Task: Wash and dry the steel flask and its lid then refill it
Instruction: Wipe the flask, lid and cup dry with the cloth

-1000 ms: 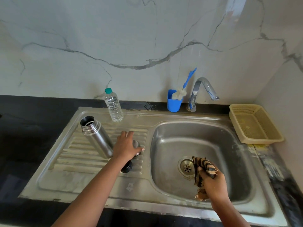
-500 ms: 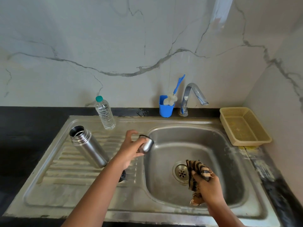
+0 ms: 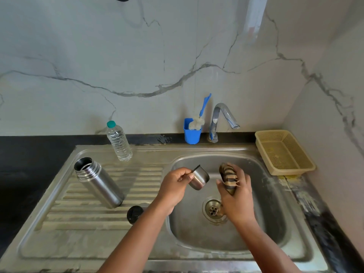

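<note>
The open steel flask point(image 3: 98, 183) stands on the ribbed drainboard at the left, its mouth uncovered. My left hand point(image 3: 174, 187) pinches the steel cup-shaped lid point(image 3: 199, 177) by its rim over the left edge of the sink basin point(image 3: 262, 213), its opening turned up and to the right. My right hand point(image 3: 235, 198) grips a brown striped cloth point(image 3: 228, 177) just right of the lid, a small gap between them. A black inner stopper point(image 3: 135, 214) lies on the drainboard near my left forearm.
A clear water bottle point(image 3: 119, 143) with a green cap stands at the back of the drainboard. A blue cup point(image 3: 192, 133) holding a brush sits beside the tap point(image 3: 222, 119). A beige plastic basket point(image 3: 283, 152) rests on the counter at the right. The drain point(image 3: 212, 208) lies below my hands.
My left hand lifted the lid off the drainboard and carried it right over the basin. My right hand raised the cloth from near the drain up beside the lid.
</note>
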### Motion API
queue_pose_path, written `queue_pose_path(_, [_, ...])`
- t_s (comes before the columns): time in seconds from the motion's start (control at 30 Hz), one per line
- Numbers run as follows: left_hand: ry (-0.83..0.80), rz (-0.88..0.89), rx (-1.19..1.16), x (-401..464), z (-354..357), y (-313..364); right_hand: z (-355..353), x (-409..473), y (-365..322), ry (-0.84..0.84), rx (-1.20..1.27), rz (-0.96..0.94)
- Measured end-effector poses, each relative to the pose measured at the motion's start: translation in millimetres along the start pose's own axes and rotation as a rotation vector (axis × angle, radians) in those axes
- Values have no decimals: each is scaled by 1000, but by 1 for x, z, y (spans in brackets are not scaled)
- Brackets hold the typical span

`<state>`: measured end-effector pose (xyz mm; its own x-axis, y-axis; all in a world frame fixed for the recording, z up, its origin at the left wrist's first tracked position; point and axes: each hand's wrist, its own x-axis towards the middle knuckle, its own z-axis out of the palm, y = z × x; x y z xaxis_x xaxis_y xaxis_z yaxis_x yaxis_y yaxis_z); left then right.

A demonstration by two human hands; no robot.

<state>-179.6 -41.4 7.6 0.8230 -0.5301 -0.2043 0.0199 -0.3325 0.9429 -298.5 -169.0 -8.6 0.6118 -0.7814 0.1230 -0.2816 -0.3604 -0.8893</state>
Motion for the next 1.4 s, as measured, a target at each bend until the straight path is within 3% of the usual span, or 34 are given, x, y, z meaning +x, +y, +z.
queue_pose_path(0.07, [-58,-8,-65,-4,5,5,0,-3,-6,61,-293,-375])
queue_pose_path(0.17, [-62,-65,-234,-7,11,7,-4,-4,-4,-28,-670,-892])
queue_pose_path(0.23, [-72,-59,-259,-11,10,7,-4,0,-1,-54,-649,-896])
queue_pose_path(0.37, [-137,41,-224,-20,7,6,-3,19,-3,-54,-196,-466])
queue_pose_path(0.43, [-118,38,-258,-21,9,3,-5,16,-5,-111,-269,-606])
queue_pose_path(0.5, [-88,8,-328,-21,10,1,-6,8,-6,-186,-464,-906])
queue_pose_path(0.57, [-83,6,-345,-21,10,0,-5,4,-7,-212,-508,-1003])
queue_pose_path(0.63, [-95,55,-347,-23,10,0,-2,3,-15,-182,-277,-795])
queue_pose_path(0.7, [-129,126,-360,-27,9,1,-4,4,-27,-163,140,-402])
queue_pose_path(0.77, [-153,167,-325,-30,5,3,-7,9,-30,-330,639,3])
queue_pose_path(0.83, [-232,167,-261,-32,-1,6,-9,11,-25,-406,767,124])
queue_pose_path(0.9, [-302,138,-216,-32,-5,10,-11,9,-24,-305,467,-98])
queue_pose_path(1.0, [-245,132,-209,-31,-3,11,-9,5,-16,-193,90,-497])
queue_pose_path(1.13, [-186,106,-415,-32,2,12,-12,2,-7,-104,-351,-1059])
queue_pose_path(1.2, [-187,125,-456,-32,3,12,-16,5,-4,-113,-490,-1227])
queue_pose_path(1.27, [-159,154,-476,-33,5,13,-17,6,-6,-125,-396,-1121])
queue_pose_path(1.4, [-149,184,-524,-32,7,11,-11,-1,-19,-190,404,-392])
